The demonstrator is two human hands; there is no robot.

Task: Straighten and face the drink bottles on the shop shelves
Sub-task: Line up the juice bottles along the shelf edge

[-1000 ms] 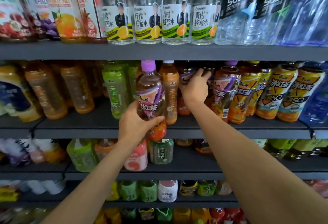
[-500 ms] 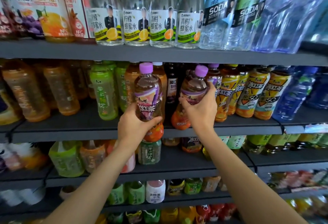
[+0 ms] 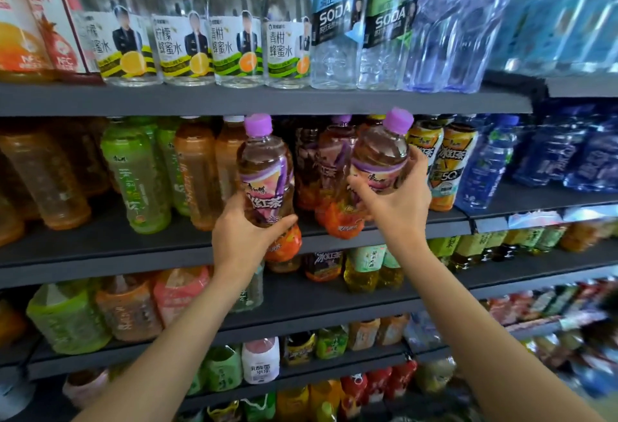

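The left hand point(image 3: 245, 236) grips the lower body of a purple-capped tea bottle point(image 3: 266, 181), thumb curled across the front near its orange base and the fingers wrapped behind. This bottle stands nearly upright at the front lip of the second shelf point(image 3: 100, 254), its label facing out. Just to its right, the right hand point(image 3: 398, 201) holds a second purple-capped bottle point(image 3: 379, 157) around its middle, fingers curled round the far side and thumb on the near side; this one tilts to the right and sits higher than the left-hand bottle, lifted clear of the shelf. Between and behind the two bottles, more bottles of the same tea point(image 3: 329, 174) stand in the row. Left of the left-hand bottle stand amber bottles point(image 3: 197, 171) and green tea bottles point(image 3: 133, 174). Right of the lifted bottle stand yellow-labelled bottles point(image 3: 451, 161), then blue water bottles point(image 3: 485, 161). On the shelf above them stand honey-water bottles point(image 3: 187, 44) and clear soda bottles point(image 3: 334, 30).
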